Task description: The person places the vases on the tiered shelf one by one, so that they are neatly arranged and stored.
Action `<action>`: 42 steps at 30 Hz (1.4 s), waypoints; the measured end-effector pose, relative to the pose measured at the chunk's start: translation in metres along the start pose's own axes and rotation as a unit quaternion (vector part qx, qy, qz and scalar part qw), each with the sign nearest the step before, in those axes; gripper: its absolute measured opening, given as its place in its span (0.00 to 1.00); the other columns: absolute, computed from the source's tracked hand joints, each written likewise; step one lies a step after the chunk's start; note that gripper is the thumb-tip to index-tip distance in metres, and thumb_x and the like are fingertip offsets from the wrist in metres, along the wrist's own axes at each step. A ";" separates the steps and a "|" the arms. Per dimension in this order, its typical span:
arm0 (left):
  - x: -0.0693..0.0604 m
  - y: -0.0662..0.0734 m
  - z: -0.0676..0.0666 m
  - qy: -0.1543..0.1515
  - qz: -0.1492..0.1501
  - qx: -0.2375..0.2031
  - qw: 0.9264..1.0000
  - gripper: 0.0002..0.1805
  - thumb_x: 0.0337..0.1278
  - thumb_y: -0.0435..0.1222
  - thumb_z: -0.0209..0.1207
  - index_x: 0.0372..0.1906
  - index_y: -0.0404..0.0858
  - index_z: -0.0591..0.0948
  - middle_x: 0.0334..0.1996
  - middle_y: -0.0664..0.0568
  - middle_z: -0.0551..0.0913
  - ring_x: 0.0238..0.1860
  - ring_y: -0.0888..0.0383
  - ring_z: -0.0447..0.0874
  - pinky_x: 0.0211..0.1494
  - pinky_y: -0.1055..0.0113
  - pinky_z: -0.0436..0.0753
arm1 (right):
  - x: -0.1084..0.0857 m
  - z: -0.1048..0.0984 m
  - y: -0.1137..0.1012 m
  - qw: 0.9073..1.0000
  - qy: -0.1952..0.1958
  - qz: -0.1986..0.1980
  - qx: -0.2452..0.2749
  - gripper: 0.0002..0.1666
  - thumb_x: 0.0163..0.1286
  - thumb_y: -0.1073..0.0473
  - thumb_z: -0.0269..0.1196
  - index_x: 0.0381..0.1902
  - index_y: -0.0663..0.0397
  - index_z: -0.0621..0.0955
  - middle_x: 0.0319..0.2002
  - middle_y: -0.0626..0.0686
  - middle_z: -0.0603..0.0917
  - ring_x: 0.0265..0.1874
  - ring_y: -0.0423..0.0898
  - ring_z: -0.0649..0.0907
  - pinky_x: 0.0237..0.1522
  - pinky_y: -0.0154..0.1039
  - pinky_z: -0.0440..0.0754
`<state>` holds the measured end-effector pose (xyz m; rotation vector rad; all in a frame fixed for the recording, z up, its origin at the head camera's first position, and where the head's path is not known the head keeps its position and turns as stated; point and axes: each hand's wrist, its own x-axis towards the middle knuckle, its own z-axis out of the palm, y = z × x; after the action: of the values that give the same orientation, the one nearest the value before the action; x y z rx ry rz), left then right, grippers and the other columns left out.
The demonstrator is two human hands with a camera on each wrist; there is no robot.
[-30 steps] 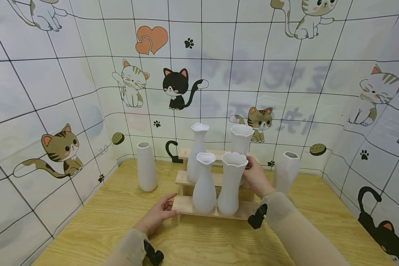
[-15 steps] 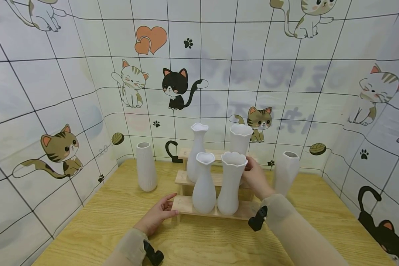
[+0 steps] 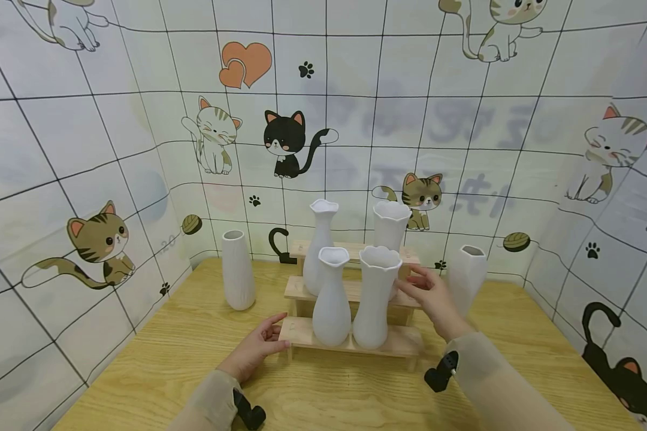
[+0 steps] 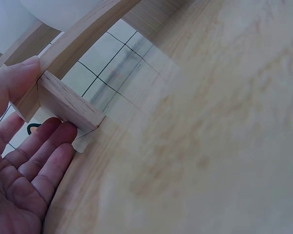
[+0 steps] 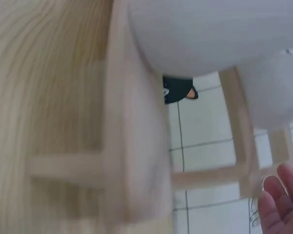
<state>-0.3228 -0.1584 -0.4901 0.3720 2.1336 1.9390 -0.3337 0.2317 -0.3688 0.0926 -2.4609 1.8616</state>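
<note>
A three-step wooden stand (image 3: 350, 340) carries several white vases. A narrow-necked vase (image 3: 331, 311) and a wide-mouthed fluted vase (image 3: 374, 305) stand on its lowest step. Behind them are another narrow-necked vase (image 3: 318, 263) and another fluted vase (image 3: 389, 224), its lower part mostly hidden. My left hand (image 3: 256, 348) holds the left end of the lowest step, thumb at the front corner, forefinger at the back. In the left wrist view the other fingers (image 4: 46, 151) lie loosely by the stand's leg (image 4: 71, 102). My right hand (image 3: 434, 299), fingers extended, is beside the rear fluted vase, holding nothing.
A white ribbed vase (image 3: 237, 272) stands on the wooden table (image 3: 194, 335) left of the stand. A faceted white vase (image 3: 465, 278) stands to the right, close behind my right hand. A cat-patterned tiled sheet (image 3: 350, 120) closes in the back and sides.
My right hand has let go of the rear fluted vase and moved right, its fingers now spread. My left hand and the vases have stayed in place.
</note>
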 end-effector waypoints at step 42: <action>0.001 0.000 0.000 0.003 0.001 0.003 1.000 0.42 0.59 0.37 0.64 0.74 0.41 0.57 0.56 0.41 0.71 0.51 0.53 0.74 0.57 0.59 0.73 | -0.003 -0.049 0.075 0.947 0.300 0.089 0.072 0.63 0.58 0.45 0.70 0.76 0.56 0.44 0.73 0.63 0.48 0.70 0.62 0.54 0.67 0.60 0.57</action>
<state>-0.3235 -0.1576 -0.4902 0.3707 2.1440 1.9363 -0.3360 0.2988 -0.4273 -0.6147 -1.9632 1.7802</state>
